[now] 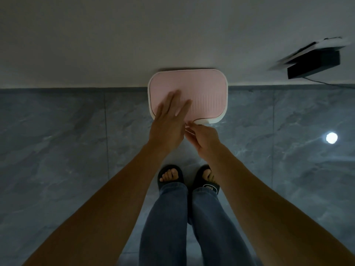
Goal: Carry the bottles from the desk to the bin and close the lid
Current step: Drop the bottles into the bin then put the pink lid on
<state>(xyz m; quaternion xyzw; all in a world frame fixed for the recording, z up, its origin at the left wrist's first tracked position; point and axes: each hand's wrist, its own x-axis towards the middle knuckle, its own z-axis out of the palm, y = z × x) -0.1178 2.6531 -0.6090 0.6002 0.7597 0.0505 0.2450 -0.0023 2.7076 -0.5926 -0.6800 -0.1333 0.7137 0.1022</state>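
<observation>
bin (223, 104) at twelve o'clock against the wall, pink lid (207, 93) down. left hand (169, 120) flat on it, fingers straight; right hand (201, 136) pinches the lid's front edge at six o'clock.

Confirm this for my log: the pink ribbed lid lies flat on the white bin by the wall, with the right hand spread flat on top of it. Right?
Not quite. The head view shows the left hand spread flat on the pink ribbed lid, not the right. The right hand is curled at the lid's near edge. The lid does lie flat on the white bin by the wall.
</observation>
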